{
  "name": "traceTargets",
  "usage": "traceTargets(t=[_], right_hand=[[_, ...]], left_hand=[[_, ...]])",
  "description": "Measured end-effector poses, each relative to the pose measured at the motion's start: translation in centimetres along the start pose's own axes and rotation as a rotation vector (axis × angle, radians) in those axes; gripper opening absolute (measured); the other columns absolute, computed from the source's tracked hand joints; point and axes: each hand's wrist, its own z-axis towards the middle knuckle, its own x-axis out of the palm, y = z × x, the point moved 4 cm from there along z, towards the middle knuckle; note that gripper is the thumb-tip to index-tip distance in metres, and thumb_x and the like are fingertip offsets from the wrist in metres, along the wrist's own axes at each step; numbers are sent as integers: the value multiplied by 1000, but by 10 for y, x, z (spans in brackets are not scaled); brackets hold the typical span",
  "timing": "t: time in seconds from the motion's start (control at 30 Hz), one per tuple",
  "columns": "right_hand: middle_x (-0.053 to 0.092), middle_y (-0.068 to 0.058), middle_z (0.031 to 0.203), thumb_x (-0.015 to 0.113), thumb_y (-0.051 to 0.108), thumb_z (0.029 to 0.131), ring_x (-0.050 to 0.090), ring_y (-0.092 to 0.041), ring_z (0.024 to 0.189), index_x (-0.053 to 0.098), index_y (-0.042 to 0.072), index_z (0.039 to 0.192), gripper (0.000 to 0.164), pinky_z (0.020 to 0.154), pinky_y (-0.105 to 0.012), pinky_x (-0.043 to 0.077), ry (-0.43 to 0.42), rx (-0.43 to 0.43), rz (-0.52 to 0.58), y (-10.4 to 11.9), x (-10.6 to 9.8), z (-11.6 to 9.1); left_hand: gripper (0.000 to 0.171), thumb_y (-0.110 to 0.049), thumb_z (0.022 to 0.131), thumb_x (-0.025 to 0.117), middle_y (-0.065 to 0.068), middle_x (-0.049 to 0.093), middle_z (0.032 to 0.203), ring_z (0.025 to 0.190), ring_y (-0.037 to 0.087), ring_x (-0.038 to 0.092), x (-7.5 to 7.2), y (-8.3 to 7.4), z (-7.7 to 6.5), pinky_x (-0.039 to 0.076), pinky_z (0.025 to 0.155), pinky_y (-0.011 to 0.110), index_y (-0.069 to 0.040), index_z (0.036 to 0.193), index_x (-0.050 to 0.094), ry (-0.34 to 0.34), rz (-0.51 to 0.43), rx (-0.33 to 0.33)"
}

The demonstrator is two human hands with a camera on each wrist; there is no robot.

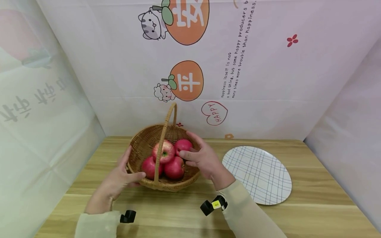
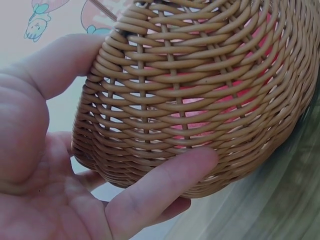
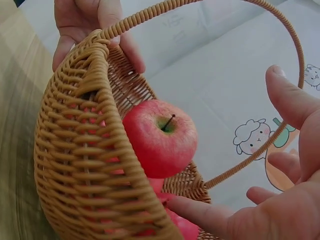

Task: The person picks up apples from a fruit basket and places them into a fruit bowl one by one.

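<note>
A woven wicker basket (image 1: 178, 185) with a tall arched handle (image 1: 162, 142) stands on the table and holds several red apples (image 1: 174, 168). One paler, streaked apple (image 3: 162, 137) lies on top of the others, its stem showing. My left hand (image 1: 120, 177) grips the basket's left side, thumb at the rim and fingers spread along the outer weave (image 2: 200, 105). Over the right rim reaches my right hand (image 1: 205, 158), fingers apart and mostly straight. One fingertip of it is right at an apple inside the basket, seen in the right wrist view.
Right of the basket lies an oval white placemat (image 1: 259, 175) with a blue grid, partly behind the right sleeve (image 1: 247, 208). The wooden table (image 1: 166, 215) ends at a printed white cloth backdrop (image 1: 262, 115), and similar cloth hangs at both sides.
</note>
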Motion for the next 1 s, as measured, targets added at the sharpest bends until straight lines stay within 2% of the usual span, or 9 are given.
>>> traceTargets(t=[0.27, 0.4, 0.5, 0.6, 0.7, 0.83, 0.93, 1.0], right_hand=[[32, -28, 149, 75, -6, 85, 46, -43, 129, 44, 22, 150, 77, 92, -54, 47, 36, 23, 65, -5, 0, 3], [31, -25, 150, 75, -7, 84, 56, -39, 117, 46, 23, 149, 77, 92, -54, 47, 48, 33, 56, -5, 0, 3], [31, -21, 151, 75, -7, 84, 59, -36, 113, 45, 21, 150, 78, 90, -54, 49, 69, 33, 32, -6, -1, 2], [31, -16, 152, 75, -8, 84, 55, -35, 120, 45, 23, 150, 78, 89, -55, 50, 73, 30, 12, -7, -3, 2], [31, -13, 154, 74, -8, 85, 55, -34, 120, 46, 25, 149, 77, 87, -55, 51, 69, 26, -7, -7, -5, 3], [28, -12, 156, 73, -8, 86, 63, -32, 104, 44, 26, 151, 79, 85, -53, 52, 82, 27, -28, -8, -3, 4], [25, -12, 157, 73, -8, 86, 65, -31, 101, 43, 25, 152, 80, 85, -52, 52, 91, 30, -32, -10, -1, 5], [24, -14, 157, 73, -7, 86, 63, -34, 108, 43, 26, 152, 80, 86, -53, 52, 92, 30, -25, -11, 0, 6]], left_hand=[[121, -9, 84, 81, 15, -26, 160, 78, 43, 65, 13, -7, -2, 54, 80, 42, -30, 160, -11, 5, 44, -14], [121, -7, 83, 81, 12, -23, 161, 75, 40, 64, 19, -8, -2, 55, 76, 42, -29, 160, -10, -2, 40, -4], [121, -4, 82, 81, 12, -20, 162, 75, 40, 64, 24, -9, -3, 56, 73, 46, -27, 161, -8, -13, 37, 16], [121, -2, 81, 81, 13, -19, 162, 85, 40, 65, 30, -10, -3, 56, 71, 50, -25, 161, -6, -22, 44, 35], [121, -2, 81, 81, 12, -19, 162, 96, 39, 63, 33, -11, 0, 56, 71, 50, -27, 161, -6, -19, 40, 46], [121, -2, 82, 79, 10, -23, 162, 85, 42, 63, 33, -9, 2, 56, 71, 51, -32, 160, -9, 5, 26, 36], [124, 0, 83, 79, 12, -24, 161, 91, 43, 61, 31, -5, 1, 55, 72, 53, -36, 158, -12, 20, -11, 30], [126, 0, 83, 79, 14, -25, 160, 106, 46, 56, 31, -3, 1, 55, 73, 55, -37, 157, -15, 27, -45, 27]])
